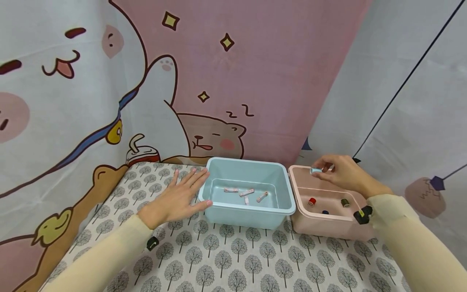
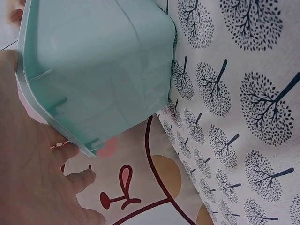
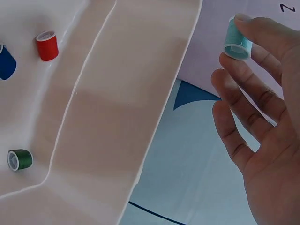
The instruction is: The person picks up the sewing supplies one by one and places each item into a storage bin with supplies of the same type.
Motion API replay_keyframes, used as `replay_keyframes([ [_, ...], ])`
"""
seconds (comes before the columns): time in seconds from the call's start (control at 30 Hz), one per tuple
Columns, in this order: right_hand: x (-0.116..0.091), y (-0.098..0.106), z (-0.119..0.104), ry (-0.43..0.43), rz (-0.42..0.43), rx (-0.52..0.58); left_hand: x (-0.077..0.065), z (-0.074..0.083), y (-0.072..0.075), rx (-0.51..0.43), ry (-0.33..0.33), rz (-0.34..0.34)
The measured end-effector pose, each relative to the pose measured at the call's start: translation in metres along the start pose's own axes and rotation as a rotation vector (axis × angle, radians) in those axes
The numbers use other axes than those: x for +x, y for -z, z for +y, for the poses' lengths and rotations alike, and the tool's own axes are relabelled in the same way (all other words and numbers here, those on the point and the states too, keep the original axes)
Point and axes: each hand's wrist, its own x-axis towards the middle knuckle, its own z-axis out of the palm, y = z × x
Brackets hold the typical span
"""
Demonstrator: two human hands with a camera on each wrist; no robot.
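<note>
My right hand pinches a light blue thread spool between thumb and fingertips, above the far rim of the pink bin. Up close in the right wrist view, the spool shows a pale rim. Inside the pink bin lie a red spool, a green spool and a dark blue spool. My left hand, fingers spread, rests at the left rim of the light blue bin. Several small pale pink strips lie on that bin's floor; their kind is unclear.
Both bins stand side by side on a tree-patterned tablecloth, the blue one to the left. Behind them hangs a cartoon-printed cloth. A small black object shows beside my left wrist.
</note>
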Motion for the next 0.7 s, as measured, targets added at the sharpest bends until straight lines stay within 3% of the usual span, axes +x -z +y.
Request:
replay_keyframes([
  [0.7,0.001,-0.005,0.011,-0.061,-0.058,-0.017,0.001,0.000,0.001,0.020,-0.006,0.001],
])
